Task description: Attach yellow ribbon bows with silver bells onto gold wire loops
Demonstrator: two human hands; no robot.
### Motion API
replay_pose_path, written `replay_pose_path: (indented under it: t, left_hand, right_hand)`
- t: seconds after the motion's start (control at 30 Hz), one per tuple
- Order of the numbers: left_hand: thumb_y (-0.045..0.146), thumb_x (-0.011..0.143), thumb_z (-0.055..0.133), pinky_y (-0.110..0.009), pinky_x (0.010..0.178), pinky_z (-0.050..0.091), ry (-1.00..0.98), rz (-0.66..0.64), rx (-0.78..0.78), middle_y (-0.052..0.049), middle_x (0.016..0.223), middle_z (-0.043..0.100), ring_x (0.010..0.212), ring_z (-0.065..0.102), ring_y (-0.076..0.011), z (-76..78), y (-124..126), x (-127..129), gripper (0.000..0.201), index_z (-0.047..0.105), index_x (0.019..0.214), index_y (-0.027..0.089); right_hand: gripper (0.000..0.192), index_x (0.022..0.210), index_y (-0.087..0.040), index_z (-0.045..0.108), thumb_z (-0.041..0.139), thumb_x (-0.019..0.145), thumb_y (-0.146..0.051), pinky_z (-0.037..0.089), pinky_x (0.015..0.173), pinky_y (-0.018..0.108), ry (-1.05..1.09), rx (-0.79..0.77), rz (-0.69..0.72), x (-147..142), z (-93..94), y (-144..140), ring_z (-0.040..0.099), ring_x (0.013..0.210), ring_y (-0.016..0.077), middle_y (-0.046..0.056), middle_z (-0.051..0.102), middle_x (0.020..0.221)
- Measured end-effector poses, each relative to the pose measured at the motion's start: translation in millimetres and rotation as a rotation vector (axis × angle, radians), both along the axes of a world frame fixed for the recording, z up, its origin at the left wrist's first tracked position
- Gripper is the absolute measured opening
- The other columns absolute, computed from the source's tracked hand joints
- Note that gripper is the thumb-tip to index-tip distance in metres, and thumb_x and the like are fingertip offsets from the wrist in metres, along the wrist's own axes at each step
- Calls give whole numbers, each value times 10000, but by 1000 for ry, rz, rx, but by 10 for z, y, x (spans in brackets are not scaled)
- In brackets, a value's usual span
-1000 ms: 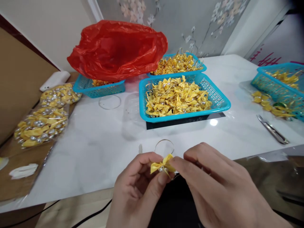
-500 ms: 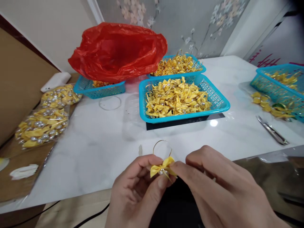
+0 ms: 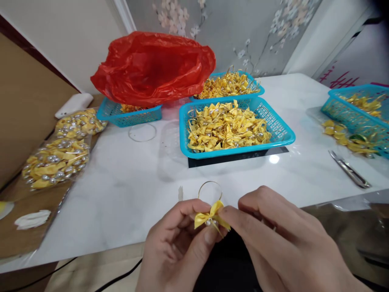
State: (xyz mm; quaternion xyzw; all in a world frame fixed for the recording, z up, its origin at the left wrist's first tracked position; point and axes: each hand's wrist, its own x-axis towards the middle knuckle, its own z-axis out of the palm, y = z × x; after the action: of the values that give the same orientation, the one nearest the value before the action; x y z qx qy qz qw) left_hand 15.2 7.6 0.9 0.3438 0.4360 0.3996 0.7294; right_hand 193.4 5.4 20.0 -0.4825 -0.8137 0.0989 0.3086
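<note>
Between my hands, just off the table's front edge, is a yellow ribbon bow (image 3: 201,220) with small silvery beads at its middle and a thin gold loop (image 3: 210,183) rising behind it. My left hand (image 3: 179,243) pinches the bow between thumb and fingers, the thumb lying just below the beads. From the other side my right hand (image 3: 282,239) grips the bow's right wing with its fingertips; its thumb is largely hidden. Beyond them stands a blue basket (image 3: 237,153) heaped with similar yellow bows (image 3: 227,125).
Behind it are another blue basket (image 3: 258,92) of bows and a red plastic bag (image 3: 152,69) over a third basket (image 3: 130,118). Bagged beaded bows (image 3: 56,162) lie left. On the right are metal snips (image 3: 349,169) and a blue basket (image 3: 343,107) with loose bows (image 3: 334,129) beside it.
The bow and my left hand have shifted very slightly to the right in view, along with the whole scene. Both hands keep nearly the same hold.
</note>
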Motion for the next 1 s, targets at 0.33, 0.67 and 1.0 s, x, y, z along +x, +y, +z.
replay_pose_path:
  t: [0.33, 0.67, 1.0]
  left_hand:
    - [173, 827, 751, -33, 673, 514, 60, 62, -31, 64, 800, 753, 727, 683, -46, 65, 19, 68, 149, 747, 913, 295]
    - [226, 679, 864, -23, 608, 483, 80, 278, -121, 58, 689, 724, 642, 639, -39, 194, 7, 237, 152, 762, 790, 245]
    - [255, 681, 866, -46, 606, 495, 107, 258, -119, 42, 704, 729, 648, 643, -57, 155, 3, 209, 156, 760, 795, 244]
  right_hand:
    - [214, 1021, -154, 618, 404, 1012, -144, 353, 485, 233, -35, 21, -11, 11, -12, -9, 476, 622, 104, 10, 506, 771]
    - [195, 1057, -146, 618, 431, 1001, -140, 381, 475, 217, -25, 12, 6, 8, -10, 1, 494, 642, 117, 26, 518, 786]
    - [181, 1043, -144, 614, 439, 998, -129, 398, 485, 232, -28, 3, 20, 13, -23, 1, 493, 646, 123, 27, 524, 784]
